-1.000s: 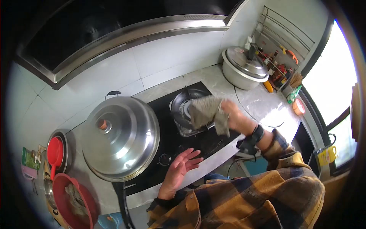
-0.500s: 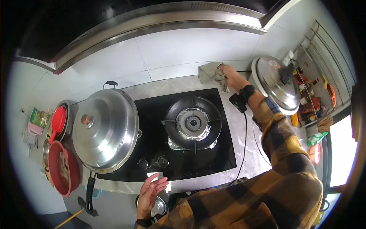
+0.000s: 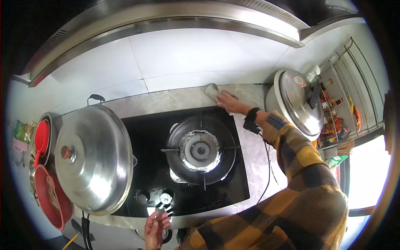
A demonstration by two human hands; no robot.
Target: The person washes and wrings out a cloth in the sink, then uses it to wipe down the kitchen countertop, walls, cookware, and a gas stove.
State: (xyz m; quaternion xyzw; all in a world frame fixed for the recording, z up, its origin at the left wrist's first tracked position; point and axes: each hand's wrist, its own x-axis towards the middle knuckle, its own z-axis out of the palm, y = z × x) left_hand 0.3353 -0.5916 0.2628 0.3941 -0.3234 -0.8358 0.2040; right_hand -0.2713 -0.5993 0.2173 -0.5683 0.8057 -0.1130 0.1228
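At the back of the counter, my right hand (image 3: 228,102) is closed on a grey-green cloth (image 3: 212,91). The cloth lies against the stone strip behind the black glass gas stove (image 3: 150,162). My left hand (image 3: 156,228) hangs by the stove's front edge, palm up, its fingers loosely bent and apart with nothing visible in them. Just beyond it are two control knobs (image 3: 166,198). A round burner (image 3: 201,150) with foil around it and a black pan support sits between my hands.
On the left stands a large wok with a domed metal lid (image 3: 98,154), beside a red basin (image 3: 52,198) and a red ladle (image 3: 41,137). A lidded pot (image 3: 298,102) stands at the back right, near a rack of bottles. A black cable (image 3: 268,171) runs along the right.
My right hand has moved left along the back of the counter with the cloth. The view has shifted. My left hand stays near the front edge.
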